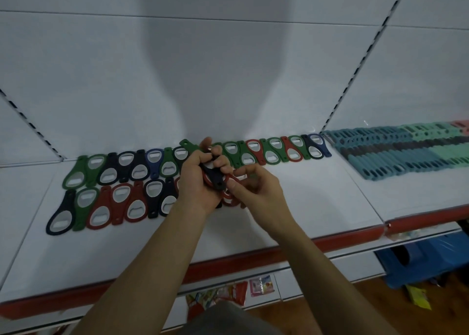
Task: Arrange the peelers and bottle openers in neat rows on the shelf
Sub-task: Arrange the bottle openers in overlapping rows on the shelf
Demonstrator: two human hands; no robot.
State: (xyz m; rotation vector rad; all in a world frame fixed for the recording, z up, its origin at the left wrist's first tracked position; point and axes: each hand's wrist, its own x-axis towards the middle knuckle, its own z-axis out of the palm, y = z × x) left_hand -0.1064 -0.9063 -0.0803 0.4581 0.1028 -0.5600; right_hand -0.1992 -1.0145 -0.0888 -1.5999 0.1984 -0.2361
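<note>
Head view: shelf [317, 202] holds rowed bottle openers [115, 202], seemingly peelers [396, 154] rightward.

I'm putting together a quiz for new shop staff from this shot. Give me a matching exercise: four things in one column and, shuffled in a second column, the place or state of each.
Things
A. left hand
B. right hand
C. peelers
D. back row of bottle openers

Place or state
1. lie in rows on the right section of the shelf
2. pinches a red bottle opener
3. lies farthest back on the shelf
4. grips a bunch of bottle openers

Pairs: A-4, B-2, C-1, D-3
</note>
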